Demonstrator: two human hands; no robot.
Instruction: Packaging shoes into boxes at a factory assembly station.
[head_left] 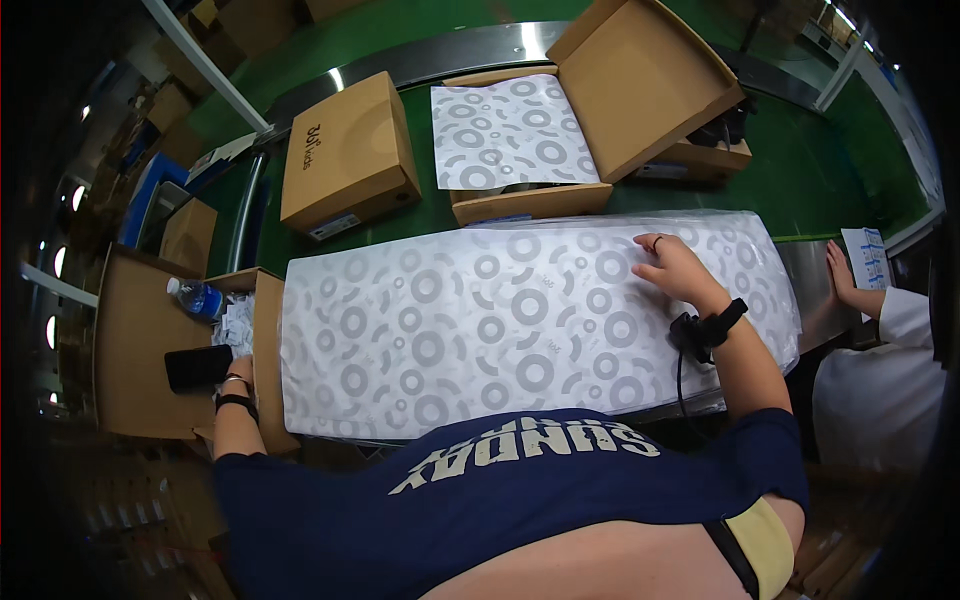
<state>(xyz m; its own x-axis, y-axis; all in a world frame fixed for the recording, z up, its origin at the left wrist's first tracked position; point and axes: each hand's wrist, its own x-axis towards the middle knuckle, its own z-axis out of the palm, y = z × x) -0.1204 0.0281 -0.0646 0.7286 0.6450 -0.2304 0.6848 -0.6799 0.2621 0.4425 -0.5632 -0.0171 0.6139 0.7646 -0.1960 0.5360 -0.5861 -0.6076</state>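
A thick stack of white tissue sheets (470,320) printed with grey rings lies in front of me. My right hand (668,268) rests on the stack's far right part, fingers curled on the top sheet, a ring on one finger and a black strap at the wrist. My left hand (236,372) is low at the left, just beside the stack's left edge and next to a black phone (198,367); its fingers are mostly hidden. Beyond the stack an open cardboard box (560,130) holds one ringed sheet (510,132).
A closed cardboard box (348,155) sits on the green belt (800,170) at the left. A water bottle (196,297) lies in an open carton (135,350) on my left. Another person's hand (840,272) and white sleeve (905,315) show at the right edge.
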